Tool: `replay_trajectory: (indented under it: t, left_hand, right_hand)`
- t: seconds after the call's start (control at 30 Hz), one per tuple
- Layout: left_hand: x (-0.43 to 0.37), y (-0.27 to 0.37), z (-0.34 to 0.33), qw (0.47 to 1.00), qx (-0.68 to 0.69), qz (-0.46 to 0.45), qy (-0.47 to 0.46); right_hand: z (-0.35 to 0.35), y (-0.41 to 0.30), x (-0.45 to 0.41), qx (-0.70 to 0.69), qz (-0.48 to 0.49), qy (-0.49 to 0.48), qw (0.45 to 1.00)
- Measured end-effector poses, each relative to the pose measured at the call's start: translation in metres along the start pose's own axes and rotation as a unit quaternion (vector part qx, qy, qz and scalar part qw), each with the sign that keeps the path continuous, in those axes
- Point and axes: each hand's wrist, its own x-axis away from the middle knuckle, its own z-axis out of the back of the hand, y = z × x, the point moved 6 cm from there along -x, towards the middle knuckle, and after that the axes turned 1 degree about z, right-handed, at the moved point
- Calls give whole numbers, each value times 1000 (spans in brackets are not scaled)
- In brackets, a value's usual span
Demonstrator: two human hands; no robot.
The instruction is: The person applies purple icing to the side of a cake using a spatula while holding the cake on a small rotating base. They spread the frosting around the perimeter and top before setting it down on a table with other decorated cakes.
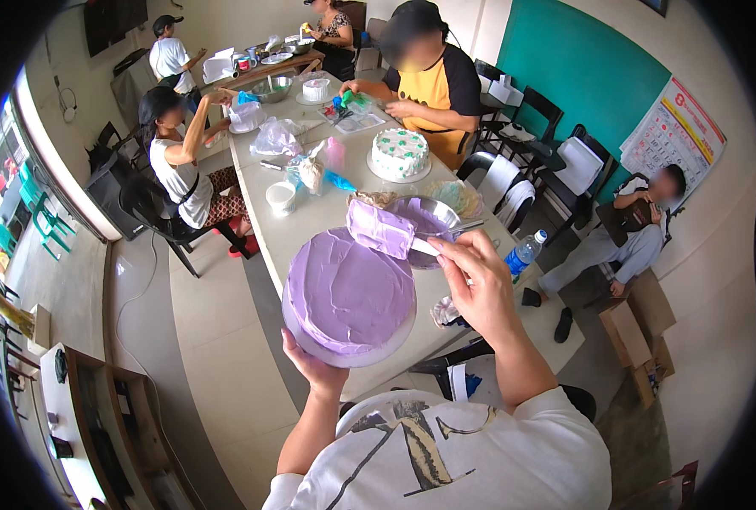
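Observation:
My left hand (pixel 317 370) holds up a round white cake board (pixel 387 347) from below, its thumb along the near left edge. On the board sits a cake (pixel 350 290) coated in purple icing, with ridges and swirls across its top. In my right hand (pixel 480 280) is the white handle of a spatula (pixel 381 229), its blade thickly covered in purple icing. The blade is over the cake's far right edge; whether it touches is unclear. Just beyond lies a metal mixing bowl (pixel 438 210) smeared with purple icing, partly hidden by the spatula and my hand.
A long table (pixel 250 178) carries a white cake with green decorations (pixel 400 153), piping bags (pixel 311 172), a white tub (pixel 281 198) and a water bottle (pixel 525 253). Two people work on cakes and icing along it. Another person sits at right near an open cardboard box (pixel 636 331).

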Motion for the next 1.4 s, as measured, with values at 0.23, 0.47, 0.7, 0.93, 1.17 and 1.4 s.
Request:
replay_trajectory:
  t: [0.23, 0.47, 0.7, 0.93, 1.17, 1.4]
  left_hand:
    - [-2, -1, -1, 1000, 0, 16, 9]
    - [-3, 1, 0, 1000, -26, 2, 2]
    - [-3, 4, 0, 1000, -14, -1, -2]
    - [-23, 20, -6, 999, -12, 36, -40]
    - [-32, 25, -8, 998, -3, 54, -37]
    - [-31, 27, -12, 993, 51, 67, -77]
  right_hand:
    - [-4, -14, -1, -43, 24, -24, 998]
    - [-14, -22, -3, -9, 42, -30, 999]
    - [-11, 4, -4, 18, -7, 21, 1000]
    - [14, 27, -14, -130, -24, -24, 991]
    - [18, 17, -6, -170, -25, -81, 982]
    - [10, 4, 8, -178, -34, -114, 977]
